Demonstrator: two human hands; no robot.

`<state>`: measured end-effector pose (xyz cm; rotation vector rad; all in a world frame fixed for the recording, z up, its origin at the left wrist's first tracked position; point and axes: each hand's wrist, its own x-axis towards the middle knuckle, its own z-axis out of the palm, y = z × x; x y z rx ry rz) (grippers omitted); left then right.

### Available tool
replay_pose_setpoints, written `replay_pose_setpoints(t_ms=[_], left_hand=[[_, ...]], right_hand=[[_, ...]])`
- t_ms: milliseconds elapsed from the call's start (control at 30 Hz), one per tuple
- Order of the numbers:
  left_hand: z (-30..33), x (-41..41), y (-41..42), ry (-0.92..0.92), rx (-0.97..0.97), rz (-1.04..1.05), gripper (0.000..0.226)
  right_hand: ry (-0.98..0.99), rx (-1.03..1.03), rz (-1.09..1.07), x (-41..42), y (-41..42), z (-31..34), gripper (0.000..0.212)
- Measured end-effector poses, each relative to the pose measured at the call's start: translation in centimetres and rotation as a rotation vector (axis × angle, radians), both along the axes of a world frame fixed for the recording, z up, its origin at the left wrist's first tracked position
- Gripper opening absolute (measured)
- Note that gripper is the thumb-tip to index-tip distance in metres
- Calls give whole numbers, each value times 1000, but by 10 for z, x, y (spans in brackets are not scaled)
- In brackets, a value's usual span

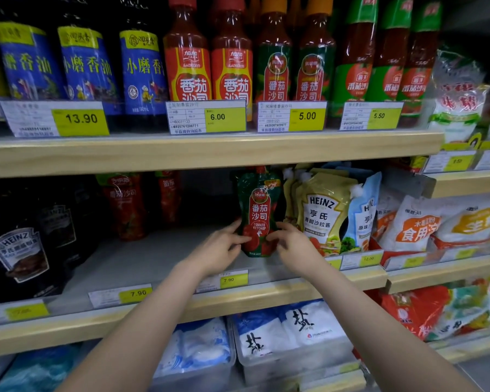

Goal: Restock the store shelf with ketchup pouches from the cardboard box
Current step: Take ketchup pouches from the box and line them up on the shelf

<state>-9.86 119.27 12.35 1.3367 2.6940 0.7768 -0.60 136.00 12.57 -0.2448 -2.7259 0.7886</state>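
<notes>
Fingertips of the left hand (pixel 221 246) and right hand (pixel 290 244) pinch the lower sides of one upright ketchup pouch (pixel 259 210), standing on the middle shelf (pixel 142 261) toward its front edge. Right of it, touching or nearly so: two Heinz pouches (pixel 323 213) at the front. Left of it lies bare shelf as far as two red pouches (pixel 128 207) set back. Two 7.90 price tags (pixel 135 294) line the shelf's front edge.
</notes>
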Motion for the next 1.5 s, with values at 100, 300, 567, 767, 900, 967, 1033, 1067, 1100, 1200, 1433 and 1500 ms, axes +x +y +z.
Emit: replay_pose_setpoints(t_ms=[100,300,567,767,900,967,1033,1067,1100,1200,1433,1500], left_hand=[[-1,-11,5,4,3,-3,40],[-7,-20,11,0,41,8,42],[-7,-12,7,-27,107,24,47],[-7,-8,4,-57,117,35,46],[-3,13,-7,-4,306,107,38],[-6,38,-16,74,398,53,34],[-18,67,-26,105,440,-46,31],[-27,81,-30,104,441,-85,29],[-38,94,-34,104,435,-111,28],[-77,122,-40,56,431,-142,25],[-192,159,-48,-266,209,-162,23],[-221,165,-50,-297,123,-158,26]], right_hand=[[-12,5,-16,-11,3,-2,37],[-23,-10,-31,-23,4,-6,37],[4,-45,-20,-20,2,-5,36],[-1,-65,12,-14,0,-1,38],[37,-14,64,14,-6,5,39],[72,17,93,40,-7,3,39],[98,3,111,71,-7,-8,36],[103,-15,112,86,-7,-17,35],[97,-30,104,100,-6,-28,34],[16,-45,64,136,1,-68,33],[-221,-103,-68,206,3,-166,37],[-258,-145,-104,224,-5,-190,38]])
